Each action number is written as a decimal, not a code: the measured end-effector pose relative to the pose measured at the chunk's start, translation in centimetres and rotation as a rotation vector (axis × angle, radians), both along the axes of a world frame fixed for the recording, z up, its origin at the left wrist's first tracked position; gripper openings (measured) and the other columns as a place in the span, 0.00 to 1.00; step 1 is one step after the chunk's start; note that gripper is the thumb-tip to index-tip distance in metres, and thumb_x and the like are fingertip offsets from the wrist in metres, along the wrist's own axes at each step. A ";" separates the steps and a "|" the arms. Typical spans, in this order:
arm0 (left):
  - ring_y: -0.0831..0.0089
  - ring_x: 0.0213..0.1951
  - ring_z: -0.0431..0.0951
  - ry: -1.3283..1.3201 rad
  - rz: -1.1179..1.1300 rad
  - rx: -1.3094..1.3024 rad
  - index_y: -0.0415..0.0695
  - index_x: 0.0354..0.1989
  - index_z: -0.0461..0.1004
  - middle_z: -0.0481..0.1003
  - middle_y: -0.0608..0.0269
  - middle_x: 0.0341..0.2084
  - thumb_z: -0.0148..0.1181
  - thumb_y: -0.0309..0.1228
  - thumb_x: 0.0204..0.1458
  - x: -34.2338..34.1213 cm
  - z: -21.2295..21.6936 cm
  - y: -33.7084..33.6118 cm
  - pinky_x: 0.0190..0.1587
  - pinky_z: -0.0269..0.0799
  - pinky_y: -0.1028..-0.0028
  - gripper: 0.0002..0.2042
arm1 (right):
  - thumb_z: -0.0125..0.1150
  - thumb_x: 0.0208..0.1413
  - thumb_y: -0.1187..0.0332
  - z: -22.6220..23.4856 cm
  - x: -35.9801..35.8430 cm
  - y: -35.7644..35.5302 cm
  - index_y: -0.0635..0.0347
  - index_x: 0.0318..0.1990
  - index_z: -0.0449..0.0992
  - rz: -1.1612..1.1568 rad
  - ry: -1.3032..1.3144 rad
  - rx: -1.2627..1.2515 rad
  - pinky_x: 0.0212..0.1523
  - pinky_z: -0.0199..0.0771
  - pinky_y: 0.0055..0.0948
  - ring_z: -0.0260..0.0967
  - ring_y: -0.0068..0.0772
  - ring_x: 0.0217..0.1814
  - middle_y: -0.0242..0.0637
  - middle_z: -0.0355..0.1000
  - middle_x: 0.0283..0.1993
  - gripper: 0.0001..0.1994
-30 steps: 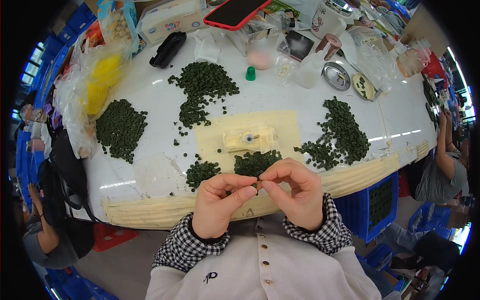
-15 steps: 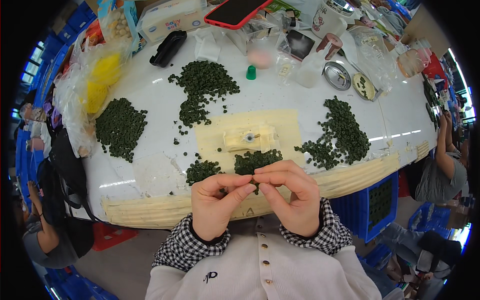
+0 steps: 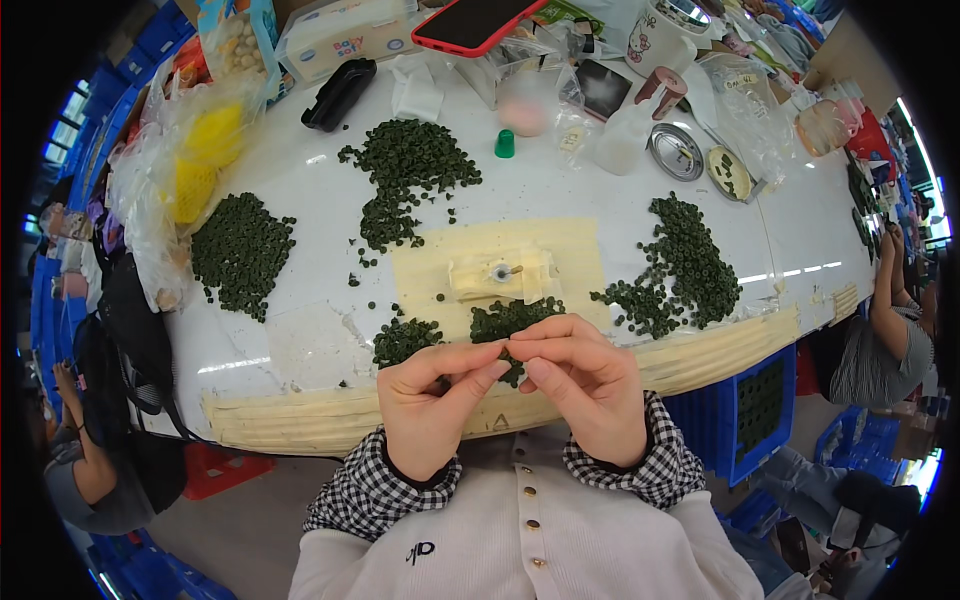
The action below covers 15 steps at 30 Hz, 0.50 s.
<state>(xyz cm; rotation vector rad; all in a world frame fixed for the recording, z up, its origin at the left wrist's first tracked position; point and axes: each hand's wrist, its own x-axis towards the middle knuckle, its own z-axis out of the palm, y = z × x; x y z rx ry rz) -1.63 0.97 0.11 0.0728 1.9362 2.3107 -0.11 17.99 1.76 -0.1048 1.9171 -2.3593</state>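
My left hand (image 3: 432, 402) and my right hand (image 3: 588, 388) meet at the fingertips over the near edge of the table. Each is closed in a pinch, thumb against forefinger; whatever sits between the tips is too small to make out. Just beyond them lies a heap of small dark green round pieces (image 3: 512, 317), partly covered by my fingers. A smaller heap of the same pieces (image 3: 404, 338) lies beside my left hand. Farther off, a taped-down block (image 3: 480, 277) with a small metal pin on top sits on a taped patch of the table.
More green heaps lie at far left (image 3: 240, 255), at the back (image 3: 412, 165) and on the right (image 3: 695, 265). A red-edged phone (image 3: 478, 25), a mug (image 3: 660, 38), a green thimble-like cap (image 3: 505, 145) and a round lid (image 3: 676, 152) stand behind. Blue crates (image 3: 745, 415) are below right.
My right thumb has shifted slightly right, away from the left fingertips. My left hand has moved a little left. The heaps and the taped block look unchanged.
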 end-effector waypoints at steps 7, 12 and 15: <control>0.84 0.30 0.72 0.139 -0.023 -0.088 0.38 0.37 0.80 0.79 0.60 0.33 0.62 0.15 0.47 -0.3 0.5 0.0 0.29 0.65 0.85 0.09 | 0.55 0.56 0.79 0.1 0.2 -0.1 0.66 0.45 0.77 -0.037 0.033 0.042 0.42 0.72 0.19 0.69 0.22 0.44 0.40 0.69 0.47 0.10; 0.84 0.31 0.73 0.018 -0.114 0.022 0.38 0.39 0.80 0.79 0.61 0.33 0.61 0.16 0.48 -0.3 0.5 -0.4 0.31 0.65 0.85 0.10 | 0.61 0.49 0.81 0.2 -0.2 0.3 0.63 0.39 0.80 -0.083 0.288 0.374 0.40 0.71 0.20 0.70 0.25 0.42 0.38 0.71 0.40 0.09; 0.87 0.29 0.71 -0.097 -0.207 0.111 0.38 0.40 0.79 0.79 0.62 0.32 0.59 0.16 0.50 -0.2 0.2 -0.4 0.29 0.64 0.86 0.09 | 0.64 0.44 0.81 0.3 -0.3 0.6 0.62 0.36 0.80 -0.078 0.224 0.290 0.39 0.70 0.23 0.70 0.28 0.40 0.37 0.71 0.36 0.09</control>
